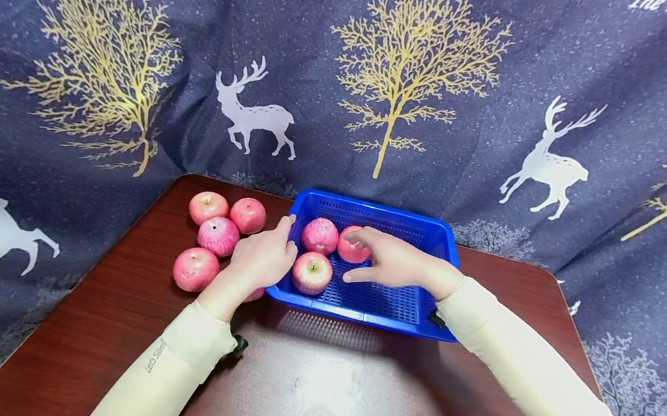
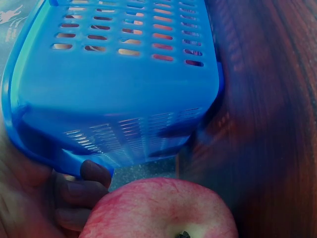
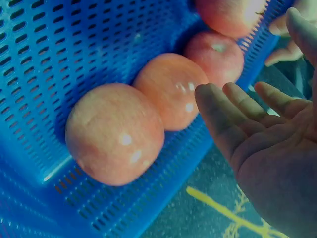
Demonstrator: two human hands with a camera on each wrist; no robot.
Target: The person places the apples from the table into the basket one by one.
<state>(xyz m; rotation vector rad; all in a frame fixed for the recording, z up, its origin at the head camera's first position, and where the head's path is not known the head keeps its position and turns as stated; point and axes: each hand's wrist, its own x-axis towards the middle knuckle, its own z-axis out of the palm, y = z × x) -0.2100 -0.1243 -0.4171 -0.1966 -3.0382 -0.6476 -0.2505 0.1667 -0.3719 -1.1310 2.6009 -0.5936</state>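
1. The left hand (image 1: 262, 258) grips the basket (image 1: 358, 317) by the rim at its left end, its fingers curled beneath the edge.
2. The right hand (image 1: 394, 261) holds nothing; its fingers are extended and spread above the inside of the basket, near the fruit and partly covering one piece in the head view.
3. The head view shows three apples (image 1: 311, 274) in the basket, bunched toward its left end.
4. Five loose apples (image 1: 218, 236) lie on the worktop (image 1: 111, 320) left of the basket, one mostly hidden by the left wrist.
5. The basket is blue, slotted and upright, near the worktop's far edge.
6. Behind hangs a dark blue cloth (image 1: 305, 26) with yellow trees and white deer.
7. Both sleeves (image 1: 181, 348) are cream.
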